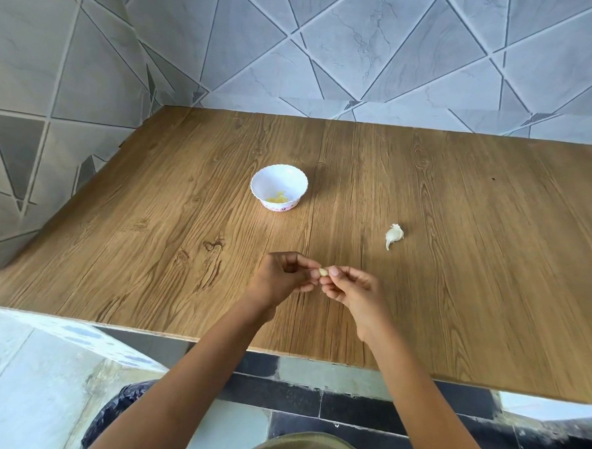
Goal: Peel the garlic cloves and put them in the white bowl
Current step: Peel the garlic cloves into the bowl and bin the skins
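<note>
A small pale garlic clove (323, 272) is pinched between the fingertips of my left hand (286, 280) and my right hand (351, 290), just above the wooden table near its front edge. The white bowl (279, 180) with a scalloped rim stands farther back on the table, a little left of my hands. Some yellowish peeled garlic (278, 198) lies at its bottom. An unpeeled garlic piece (394, 235) with papery white skin lies on the table to the right of the bowl, beyond my right hand.
The wooden table (474, 268) meets grey tiled walls (365, 49) at the back and on the left. Its front edge runs below my forearms, with floor tiles beneath.
</note>
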Demonstrator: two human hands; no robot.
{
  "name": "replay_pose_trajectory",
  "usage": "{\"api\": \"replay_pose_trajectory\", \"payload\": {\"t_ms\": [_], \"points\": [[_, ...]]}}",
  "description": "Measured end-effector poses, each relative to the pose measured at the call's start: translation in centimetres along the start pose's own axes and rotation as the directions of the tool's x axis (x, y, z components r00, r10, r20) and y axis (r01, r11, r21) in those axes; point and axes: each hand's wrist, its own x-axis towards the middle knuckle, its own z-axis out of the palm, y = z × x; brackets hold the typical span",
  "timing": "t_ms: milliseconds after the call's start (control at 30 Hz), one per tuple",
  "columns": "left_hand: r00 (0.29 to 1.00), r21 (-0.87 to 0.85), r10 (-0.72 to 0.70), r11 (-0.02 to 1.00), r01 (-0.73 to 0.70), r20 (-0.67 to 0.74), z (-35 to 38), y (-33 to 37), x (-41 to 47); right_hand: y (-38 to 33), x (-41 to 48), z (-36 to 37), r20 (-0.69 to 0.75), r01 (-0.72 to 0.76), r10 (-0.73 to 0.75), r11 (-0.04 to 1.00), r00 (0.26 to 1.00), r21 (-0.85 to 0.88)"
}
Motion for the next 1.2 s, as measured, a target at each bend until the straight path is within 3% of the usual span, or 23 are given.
{"api": "replay_pose_trajectory", "payload": {"t_ms": [200,300,467,800,867,900,967,1033,1100,1200], "points": [[0.999,-0.049,-0.018,0.999,0.016,-0.048,-0.1,0.0,0.0,0.4,-0.3,0.4,-0.034,0.132,-0.138,0.979,0.990,-0.154],[0.996,0.025,0.024,0.999,-0.021,-0.089,-0.3,0.1,0.0,0.4,-0.3,0.0,0.014,0.197,-0.198,0.960,0.980,-0.201],[0.988,0.195,0.128,0.975,-0.109,-0.086,-0.1,0.2,0.0,1.0,0.3,-0.2,0.047,0.371,-0.402,0.786,0.914,-0.495],[0.983,0.253,0.173,0.956,-0.151,-0.067,0.1,0.1,-0.3,1.3,0.9,-0.5,0.096,0.500,-0.583,0.586,0.807,-0.638],[0.983,0.229,0.170,0.962,-0.151,-0.064,0.0,0.1,-0.2,1.3,0.9,-0.5,0.086,0.486,-0.561,0.619,0.824,-0.618],[0.986,0.197,0.159,0.970,-0.145,-0.058,-0.1,0.1,-0.2,1.1,0.8,-0.5,0.068,0.456,-0.513,0.684,0.855,-0.569],[0.994,0.087,0.107,0.991,-0.103,-0.036,-0.3,0.1,-0.3,0.6,0.5,-0.4,0.024,0.321,-0.336,0.871,0.941,-0.373],[0.999,-0.032,0.037,0.999,-0.037,-0.011,-0.5,0.1,-0.3,0.0,0.2,-0.2,0.009,0.148,-0.149,0.971,0.989,-0.189],[1.000,-0.137,-0.019,0.990,0.020,0.011,-0.7,0.1,-0.3,-0.1,0.1,-0.2,-0.011,0.059,-0.061,0.988,0.998,-0.143],[0.998,-0.232,-0.065,0.970,0.070,0.027,-0.8,0.0,-0.2,0.6,0.4,-0.6,-0.036,0.126,-0.144,0.944,0.989,-0.305]]}}
